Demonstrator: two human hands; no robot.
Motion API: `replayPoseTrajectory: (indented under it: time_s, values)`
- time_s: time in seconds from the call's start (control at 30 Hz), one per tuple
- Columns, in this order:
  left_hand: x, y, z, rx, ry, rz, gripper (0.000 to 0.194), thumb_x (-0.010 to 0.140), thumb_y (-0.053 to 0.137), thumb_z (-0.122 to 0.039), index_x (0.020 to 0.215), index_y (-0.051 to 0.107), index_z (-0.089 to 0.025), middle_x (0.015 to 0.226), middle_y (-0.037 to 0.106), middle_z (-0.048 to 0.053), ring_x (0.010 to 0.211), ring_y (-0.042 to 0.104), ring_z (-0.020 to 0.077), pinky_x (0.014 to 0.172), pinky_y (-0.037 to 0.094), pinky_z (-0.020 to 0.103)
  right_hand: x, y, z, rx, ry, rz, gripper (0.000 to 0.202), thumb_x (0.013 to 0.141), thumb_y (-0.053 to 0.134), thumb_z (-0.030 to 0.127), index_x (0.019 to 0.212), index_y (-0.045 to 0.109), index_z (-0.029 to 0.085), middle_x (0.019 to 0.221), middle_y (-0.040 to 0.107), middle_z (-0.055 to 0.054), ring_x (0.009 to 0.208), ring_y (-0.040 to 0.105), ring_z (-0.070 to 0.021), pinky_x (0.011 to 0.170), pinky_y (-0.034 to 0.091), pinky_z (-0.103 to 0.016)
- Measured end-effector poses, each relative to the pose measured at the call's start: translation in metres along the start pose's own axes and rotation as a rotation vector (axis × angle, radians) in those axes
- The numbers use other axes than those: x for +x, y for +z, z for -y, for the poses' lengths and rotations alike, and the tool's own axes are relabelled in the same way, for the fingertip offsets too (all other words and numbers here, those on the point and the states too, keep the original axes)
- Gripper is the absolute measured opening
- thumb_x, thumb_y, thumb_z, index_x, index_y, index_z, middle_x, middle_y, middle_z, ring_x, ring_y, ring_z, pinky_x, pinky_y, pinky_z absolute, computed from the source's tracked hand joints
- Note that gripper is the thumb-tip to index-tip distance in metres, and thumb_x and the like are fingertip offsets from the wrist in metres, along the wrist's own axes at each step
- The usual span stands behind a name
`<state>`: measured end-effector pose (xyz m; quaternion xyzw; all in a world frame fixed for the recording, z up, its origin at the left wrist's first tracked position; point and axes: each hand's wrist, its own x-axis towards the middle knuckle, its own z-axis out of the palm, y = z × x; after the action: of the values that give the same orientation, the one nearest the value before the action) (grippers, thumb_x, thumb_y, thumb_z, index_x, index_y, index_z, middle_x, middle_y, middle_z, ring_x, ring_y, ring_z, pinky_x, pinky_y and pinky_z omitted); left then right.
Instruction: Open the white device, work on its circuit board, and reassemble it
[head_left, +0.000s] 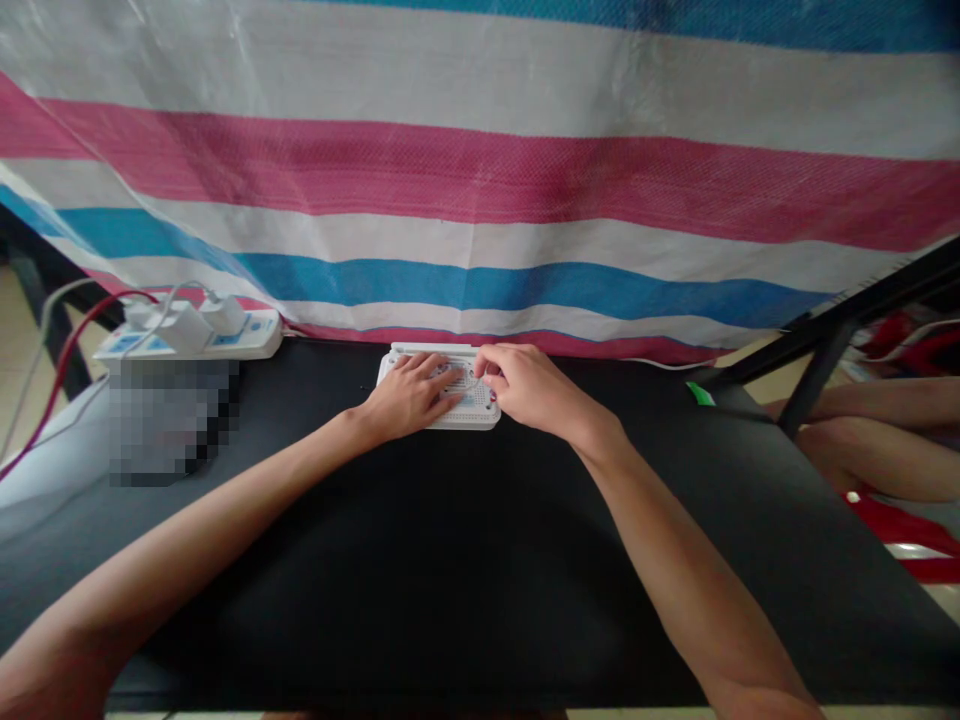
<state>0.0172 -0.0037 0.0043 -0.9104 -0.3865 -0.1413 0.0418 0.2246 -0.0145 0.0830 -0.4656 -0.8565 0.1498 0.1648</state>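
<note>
A small white device (474, 412) with a perforated, patterned face lies flat on the black table (450, 560), close to its far edge. Across the device's left and middle part rests my left hand (411, 396), fingers spread and lying flat. At its right end is my right hand (517, 384), with the fingers curled and the thumb and index finger close together. Something small and dark reddish shows near those fingertips; what they hold, if anything, is too small to name.
At the far left a white power strip (262, 336) carries several plugs and cables, beside a pixelated item (161, 425). A striped sheet (465, 170) hangs behind the table. A green scrap (700, 394) lies back right; a person's bare legs (885, 455) show beyond the right edge.
</note>
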Motion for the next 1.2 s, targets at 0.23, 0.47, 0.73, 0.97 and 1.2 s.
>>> replayPoseTrajectory:
  time_s: [0.23,0.47,0.73,0.97,1.2]
  values:
    - [-0.0039,0.0080,0.0000,0.014,-0.025,-0.050,0.047,0.104,0.038,-0.045,0.138,0.055,-0.019,0.135,0.056,0.014,0.121,0.053,0.0309,0.106,0.041,0.049,0.0039,0.0036,0.0016,-0.129,0.116,-0.038,0.020,0.099,0.045,0.020,0.096,0.064,0.016,0.087,0.072,-0.011,0.081,0.065,-0.0220,0.070,0.039,-0.030]
    - [-0.0045,0.0104,0.0003,0.007,-0.143,-0.066,0.050,0.102,0.039,-0.052,0.135,0.057,-0.020,0.135,0.055,0.015,0.123,0.055,0.0325,0.110,0.036,0.056,0.0016,0.0043,-0.0006,-0.020,-0.011,-0.020,0.028,0.089,0.047,0.004,0.110,0.062,0.016,0.106,0.068,-0.011,0.097,0.062,-0.0201,0.083,0.042,-0.028]
    - [-0.0051,0.0097,-0.0012,0.017,-0.125,-0.101,0.046,0.102,0.041,-0.048,0.130,0.061,-0.019,0.134,0.058,0.016,0.121,0.057,0.0325,0.109,0.039,0.055,0.0025,-0.0013,0.0005,0.004,-0.008,0.003,0.025,0.080,0.050,-0.001,0.090,0.064,0.017,0.088,0.066,-0.005,0.084,0.058,-0.0176,0.077,0.040,-0.027]
    - [-0.0050,0.0086,-0.0022,0.031,-0.126,-0.093,0.046,0.102,0.041,-0.047,0.133,0.060,-0.018,0.134,0.058,0.016,0.121,0.057,0.0321,0.109,0.039,0.053,0.0068,0.0001,-0.0018,0.021,0.002,-0.006,0.022,0.082,0.051,0.001,0.087,0.066,0.017,0.074,0.065,-0.002,0.070,0.055,-0.0152,0.070,0.037,-0.026]
    - [-0.0054,0.0085,-0.0020,0.016,-0.120,-0.099,0.047,0.102,0.041,-0.046,0.135,0.059,-0.018,0.134,0.058,0.016,0.123,0.056,0.0323,0.110,0.038,0.054,0.0090,0.0006,-0.0021,0.034,0.036,-0.018,0.020,0.090,0.049,0.008,0.086,0.067,0.016,0.068,0.066,-0.003,0.063,0.057,-0.0147,0.064,0.035,-0.025]
